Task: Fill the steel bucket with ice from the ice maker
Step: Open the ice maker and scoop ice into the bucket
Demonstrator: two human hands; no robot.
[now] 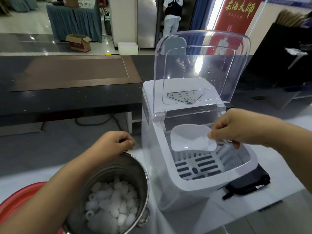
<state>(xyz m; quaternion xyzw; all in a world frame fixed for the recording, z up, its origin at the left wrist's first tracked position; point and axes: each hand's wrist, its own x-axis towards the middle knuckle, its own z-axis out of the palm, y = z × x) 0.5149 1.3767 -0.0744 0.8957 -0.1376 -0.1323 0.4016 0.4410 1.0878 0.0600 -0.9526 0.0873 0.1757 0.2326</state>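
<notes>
A steel bucket (135, 173) stands at the lower left, holding several white ice pieces (111, 205). My left hand (113, 144) grips the bucket's far rim. To its right stands the white ice maker (168, 191) with its clear lid (200, 65) raised upright. My right hand (236, 127) pinches the handle of a clear plastic scoop (190, 139) and holds it over the machine's open slotted basket (197, 166). The scoop looks empty, and I see no ice in the basket.
A red tray or lid (18, 198) lies under the bucket at the lower left edge. A black pouch (249, 181) sits right of the machine. A dark counter (67, 76) runs behind. A person (172, 16) stands far back; a cardboard box (79, 42) sits on the floor.
</notes>
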